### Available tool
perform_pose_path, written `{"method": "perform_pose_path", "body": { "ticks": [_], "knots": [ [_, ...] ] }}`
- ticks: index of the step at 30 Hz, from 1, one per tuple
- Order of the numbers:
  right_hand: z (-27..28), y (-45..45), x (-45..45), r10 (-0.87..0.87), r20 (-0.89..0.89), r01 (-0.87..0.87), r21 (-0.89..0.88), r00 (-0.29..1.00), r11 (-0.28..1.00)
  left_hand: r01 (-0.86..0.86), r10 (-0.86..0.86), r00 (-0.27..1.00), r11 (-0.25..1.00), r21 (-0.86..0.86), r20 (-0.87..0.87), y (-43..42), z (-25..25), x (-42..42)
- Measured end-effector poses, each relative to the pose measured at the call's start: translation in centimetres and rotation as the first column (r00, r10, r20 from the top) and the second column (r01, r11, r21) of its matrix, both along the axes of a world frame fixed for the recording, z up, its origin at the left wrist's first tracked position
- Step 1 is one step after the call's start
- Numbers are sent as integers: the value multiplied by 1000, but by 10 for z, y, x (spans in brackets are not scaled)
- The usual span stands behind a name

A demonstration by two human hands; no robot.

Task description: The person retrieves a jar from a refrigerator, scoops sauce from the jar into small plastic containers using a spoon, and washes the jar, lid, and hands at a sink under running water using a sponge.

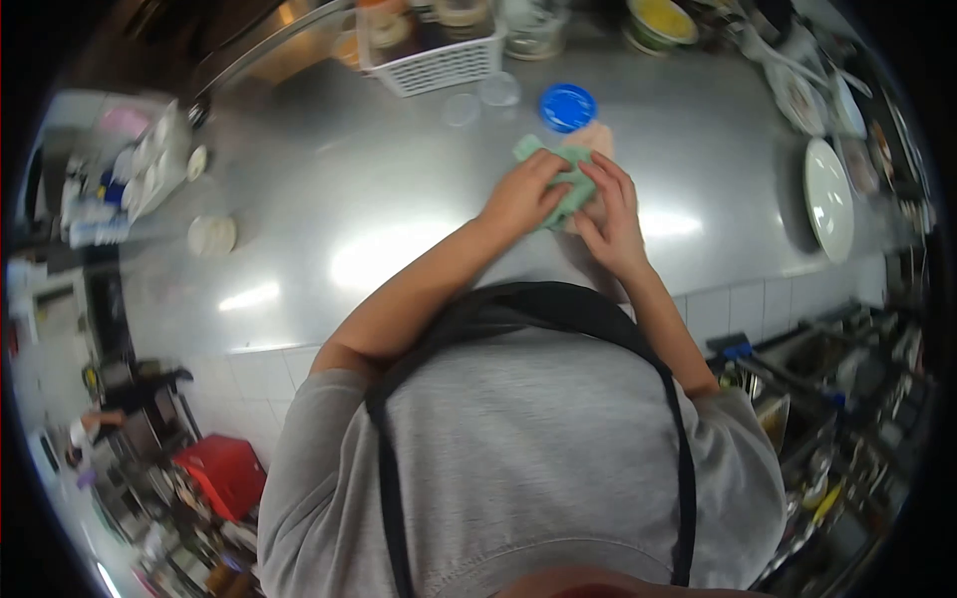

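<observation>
My left hand [523, 194] is closed on a crumpled light green cloth [571, 199] over the steel counter. Fingers of my right hand [620, 219] are bent around the right side of this cloth, close to the left hand. Beneath and just beyond the cloth lies a pale pink, flat, soft-looking thing [598, 138]; the hands cover part of it, and I cannot make out what it is. A round blue lid [568, 107] sits right behind it. Two clear round lids [498, 90] lie to the left of the blue one.
Along the back of the steel counter [299, 189] stand a white basket [439, 70] of containers and a bowl of yellow food [662, 20]. A white oval plate [829, 199] rests at the right. At the left are a small white tub [212, 236] and an egg tray [159, 164].
</observation>
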State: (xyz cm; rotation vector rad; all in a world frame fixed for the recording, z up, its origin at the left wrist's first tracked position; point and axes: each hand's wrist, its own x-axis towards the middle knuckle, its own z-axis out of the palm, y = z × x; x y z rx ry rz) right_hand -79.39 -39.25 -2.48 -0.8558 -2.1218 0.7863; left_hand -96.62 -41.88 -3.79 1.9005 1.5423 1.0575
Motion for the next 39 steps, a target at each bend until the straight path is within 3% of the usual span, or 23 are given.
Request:
{"method": "perform_pose_path", "body": {
  "ticks": [1,2,4,5,6,7,9,10,12,13,15,17,18,19,20,23,25,27,31,35,39],
  "knots": [
    [-1,-3,-4,53,-20,-53,-1,998,999,35,-36,998,999,17,48,-5,3,-11],
    [-3,-5,-9,68,145,-81,88,987,993,-20,20,999,1000,13,27,-14,5,-30],
    [-11,-6,-11,0,436,-109,224,900,968,-140,127,989,972,187,82,-30,11,-66],
    [-17,2,-8,46,329,-104,161,943,981,-315,297,948,919,237,112,-46,12,-92],
    [-18,6,-3,8,342,-73,177,940,982,-478,481,874,822,310,71,-61,7,-128],
    [-15,11,5,-19,352,-47,178,936,983,-654,680,732,679,333,51,-82,5,-162],
    [-13,26,25,-125,480,37,190,868,981,-904,892,395,336,264,217,-130,4,-224],
    [7,27,25,-234,638,134,202,734,970,-950,923,254,183,253,289,-158,-12,-266],
    [43,36,17,-242,859,236,147,451,961,-941,903,152,8,338,402,-202,-27,-322],
    [58,40,0,-251,858,235,158,448,959,-963,982,-75,-117,243,172,-222,-24,-340],
    [85,45,-50,-181,682,7,250,709,968,-971,977,-82,-122,204,196,-235,-23,-359],
    [106,35,-130,44,482,-197,270,875,943,-981,979,-48,-84,177,198,-243,-26,-380],
    [102,30,-169,177,414,-297,244,893,923,-980,978,-54,-90,176,200,-246,-33,-390],
    [94,23,-208,307,340,-394,226,889,891,-988,954,52,6,156,294,-246,-42,-400],
    [88,12,-246,387,383,-470,152,839,869,-984,908,155,105,146,388,-245,-47,-408],
    [59,-25,-351,521,465,-607,44,716,794,-988,922,141,106,115,361,-239,-37,-409],
    [37,-46,-417,542,443,-638,95,714,764,-991,942,131,113,77,310,-237,-31,-410],
    [27,-68,-483,558,404,-601,-26,724,799,-992,945,119,97,87,303,-239,-38,-414],
    [10,-100,-596,513,368,-539,-36,776,841,-991,944,110,82,103,312,-239,-34,-412],
    [-1,-115,-658,390,457,-443,10,800,897,-991,924,133,114,74,360,-239,-31,-413],
    [-27,-111,-695,408,523,-478,-1,748,878,-994,948,111,109,22,297,-241,-26,-412]
  ]
}}
